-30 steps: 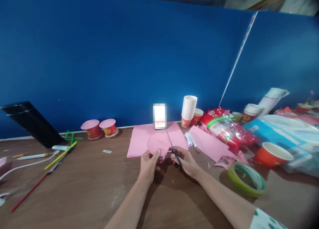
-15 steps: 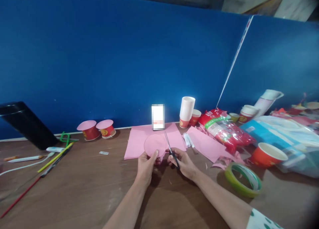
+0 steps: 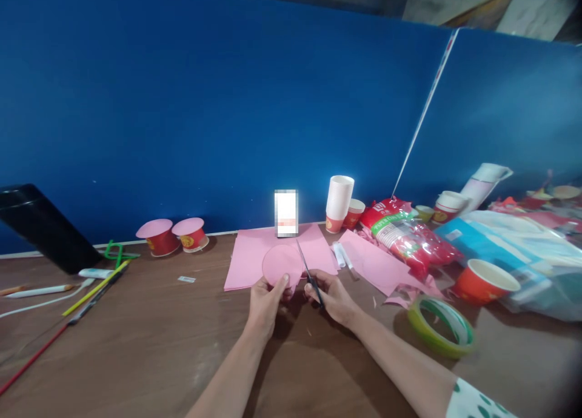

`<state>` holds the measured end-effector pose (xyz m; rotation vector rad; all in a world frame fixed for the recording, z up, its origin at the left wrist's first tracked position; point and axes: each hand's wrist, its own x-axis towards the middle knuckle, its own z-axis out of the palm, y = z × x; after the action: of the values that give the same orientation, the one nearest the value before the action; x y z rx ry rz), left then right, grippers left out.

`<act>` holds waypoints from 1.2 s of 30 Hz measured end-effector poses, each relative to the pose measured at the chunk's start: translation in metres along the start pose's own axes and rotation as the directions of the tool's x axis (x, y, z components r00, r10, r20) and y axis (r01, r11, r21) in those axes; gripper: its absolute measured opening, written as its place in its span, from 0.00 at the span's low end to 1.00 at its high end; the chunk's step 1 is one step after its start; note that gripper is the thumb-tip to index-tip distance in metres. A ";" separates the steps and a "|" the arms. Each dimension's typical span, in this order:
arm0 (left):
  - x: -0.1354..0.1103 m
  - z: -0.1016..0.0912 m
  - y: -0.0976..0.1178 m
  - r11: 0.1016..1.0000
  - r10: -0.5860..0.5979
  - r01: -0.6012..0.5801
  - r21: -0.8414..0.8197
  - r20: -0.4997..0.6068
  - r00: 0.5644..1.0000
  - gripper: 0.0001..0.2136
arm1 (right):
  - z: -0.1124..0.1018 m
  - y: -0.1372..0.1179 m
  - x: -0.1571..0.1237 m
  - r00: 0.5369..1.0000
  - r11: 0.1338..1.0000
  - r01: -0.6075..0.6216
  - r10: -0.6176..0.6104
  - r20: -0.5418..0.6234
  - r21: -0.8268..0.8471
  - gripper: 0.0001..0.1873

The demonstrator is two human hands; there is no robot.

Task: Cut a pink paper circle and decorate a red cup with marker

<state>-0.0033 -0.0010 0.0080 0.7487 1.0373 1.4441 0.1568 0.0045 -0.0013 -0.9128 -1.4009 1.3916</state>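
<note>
My left hand point(image 3: 266, 300) pinches the lower edge of a round pink paper disc point(image 3: 280, 263), thumb on its front. My right hand point(image 3: 333, 295) grips black-handled scissors point(image 3: 308, 272), whose blades point up and away along the disc's right edge. Both hands hover just above the brown table point(image 3: 150, 345), in front of a flat pink paper sheet point(image 3: 248, 254).
Two upturned red cups capped with pink discs point(image 3: 171, 234) sit at the back left. A white cup stack point(image 3: 339, 201), red snack bags point(image 3: 409, 236), an orange bowl point(image 3: 484, 280) and a green tape roll point(image 3: 440, 324) lie right. Pencils, sticks point(image 3: 93, 289) and a black object point(image 3: 40, 227) lie left.
The view has drifted slightly, so everything sits a little further left. The hands, disc and scissors keep nearly the same pose relative to each other.
</note>
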 end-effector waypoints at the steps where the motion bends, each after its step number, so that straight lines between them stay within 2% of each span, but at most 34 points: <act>1: 0.000 0.000 0.000 1.000 0.001 -0.001 0.008 0.000 1.000 0.20 | 0.000 -0.001 0.000 1.000 1.000 -0.001 0.001 -0.003 -0.002 0.28; 18: -0.001 0.001 0.001 0.999 0.017 -0.016 0.031 -0.025 1.000 0.20 | 0.000 0.000 0.001 0.999 0.999 -0.032 0.032 -0.018 -0.002 0.28; 36: -0.001 0.000 -0.001 0.999 0.022 -0.022 0.036 -0.005 1.000 0.19 | 0.000 -0.006 -0.001 0.999 0.999 -0.024 0.023 -0.028 -0.022 0.27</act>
<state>-0.0028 -0.0022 0.0074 0.7847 1.0645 1.4504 0.1573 0.0029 0.0042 -0.9624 -1.3912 1.3780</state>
